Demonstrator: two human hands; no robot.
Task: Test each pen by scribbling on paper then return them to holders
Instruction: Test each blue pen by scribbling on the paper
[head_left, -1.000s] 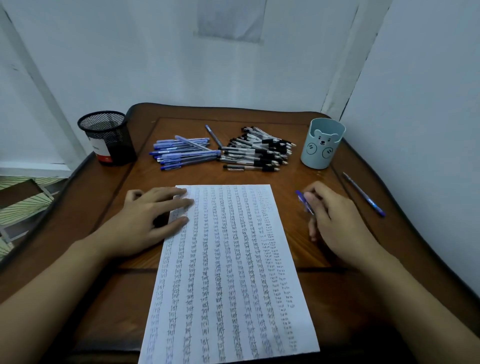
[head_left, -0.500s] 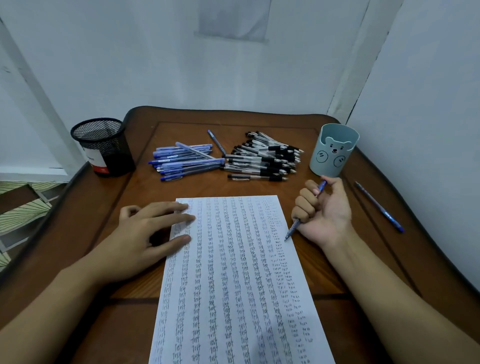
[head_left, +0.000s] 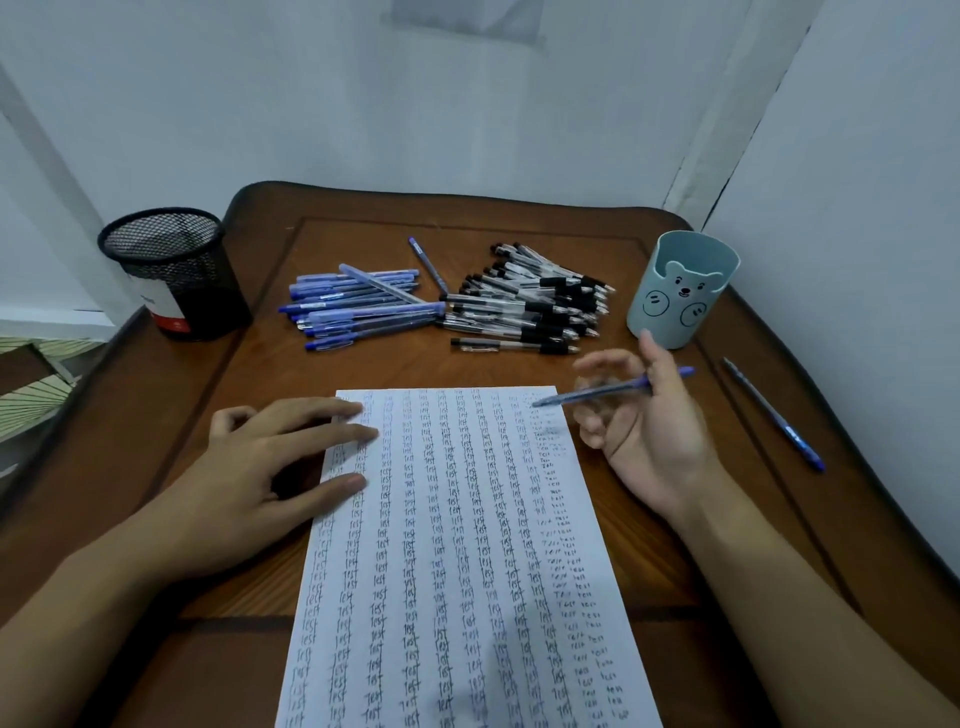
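Observation:
A white paper sheet (head_left: 457, 545) covered in columns of the word "test" lies in the middle of the wooden table. My left hand (head_left: 270, 467) rests flat on its upper left edge, fingers spread. My right hand (head_left: 644, 431) hovers palm-up beside the sheet's top right corner and holds a blue pen (head_left: 613, 387) between thumb and blurred fingers, its tip pointing left over the paper. Behind the sheet lie a pile of blue pens (head_left: 358, 306) and a pile of black pens (head_left: 535, 306).
A black mesh holder (head_left: 176, 275) stands at the back left and a light blue bear-faced holder (head_left: 680, 288) at the back right. A single blue pen (head_left: 774, 415) lies near the right table edge, another (head_left: 427, 262) behind the piles. Walls close in behind and right.
My right hand has turned palm-up and loosened from a fist. The pen has swung from pointing down at the table to lying nearly level, tip to the left. My left hand stays put.

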